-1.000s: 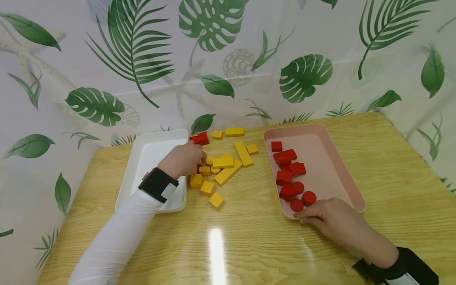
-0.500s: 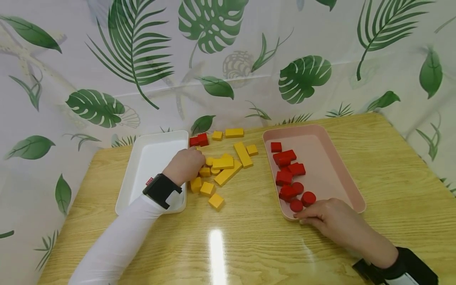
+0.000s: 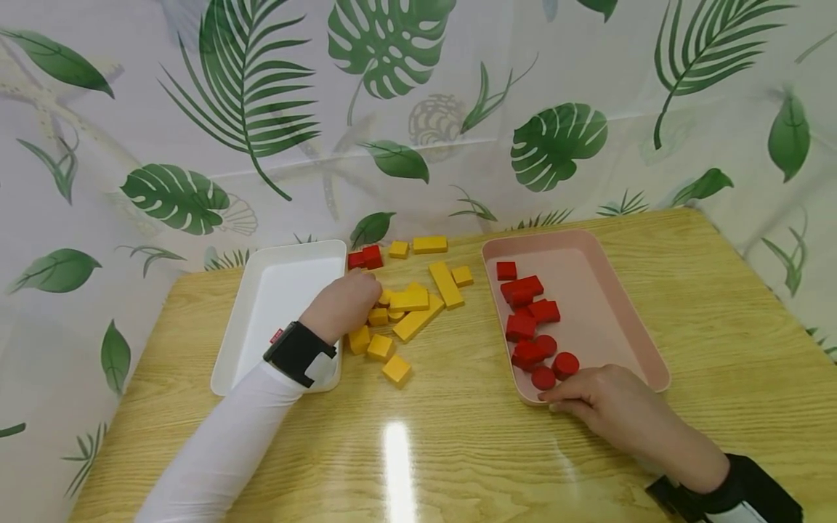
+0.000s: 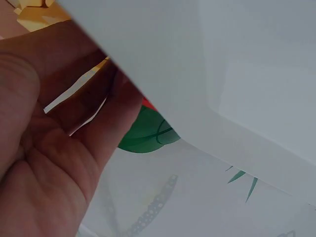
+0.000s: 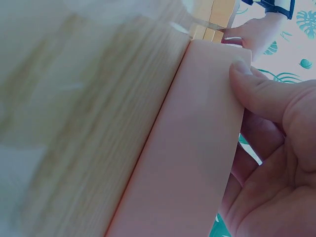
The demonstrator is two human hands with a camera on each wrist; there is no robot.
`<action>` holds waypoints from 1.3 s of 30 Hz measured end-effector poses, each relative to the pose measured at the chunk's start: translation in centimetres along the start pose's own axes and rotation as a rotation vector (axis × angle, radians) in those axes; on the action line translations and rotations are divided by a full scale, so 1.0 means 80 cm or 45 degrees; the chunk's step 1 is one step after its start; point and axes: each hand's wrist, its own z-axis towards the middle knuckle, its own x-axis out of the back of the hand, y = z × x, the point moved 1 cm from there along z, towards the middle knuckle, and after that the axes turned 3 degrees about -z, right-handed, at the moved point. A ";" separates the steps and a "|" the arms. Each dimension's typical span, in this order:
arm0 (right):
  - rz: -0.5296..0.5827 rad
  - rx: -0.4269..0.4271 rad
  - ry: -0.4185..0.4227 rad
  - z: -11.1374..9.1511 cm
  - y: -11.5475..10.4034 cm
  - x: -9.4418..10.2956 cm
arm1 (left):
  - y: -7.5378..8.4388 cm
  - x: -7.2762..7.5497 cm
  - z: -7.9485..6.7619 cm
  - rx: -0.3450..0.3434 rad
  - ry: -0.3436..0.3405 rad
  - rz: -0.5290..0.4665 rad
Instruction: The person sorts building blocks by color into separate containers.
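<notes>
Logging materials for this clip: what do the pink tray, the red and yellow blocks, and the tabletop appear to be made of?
Pink tray: probably moulded plastic, satin; smooth, seamless, rounded corners.
Red blocks and yellow blocks: perhaps painted wood, given solid, even color; plastic remains possible.
Tabletop: wood or wood-look laminate, glossy; grain lines and bright glare.

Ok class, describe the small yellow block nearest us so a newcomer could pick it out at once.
On the wooden table, look between the white tray and the pink tray. A cluster of yellow blocks lies there. The small, square-topped block lies in front of every other yellow piece, nearest the viewer.
</notes>
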 end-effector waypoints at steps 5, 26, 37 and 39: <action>0.001 0.005 0.002 -0.001 0.001 0.000 | 0.011 0.024 0.001 -0.059 0.099 -0.046; -0.027 0.108 0.072 0.000 0.006 -0.002 | 0.165 0.040 0.113 -0.506 0.234 -0.448; -0.017 0.095 0.066 -0.001 0.006 -0.002 | 0.204 0.025 0.135 -0.518 0.142 -0.497; -0.011 0.086 0.056 -0.001 0.006 -0.002 | 0.208 0.022 0.137 -0.506 0.123 -0.480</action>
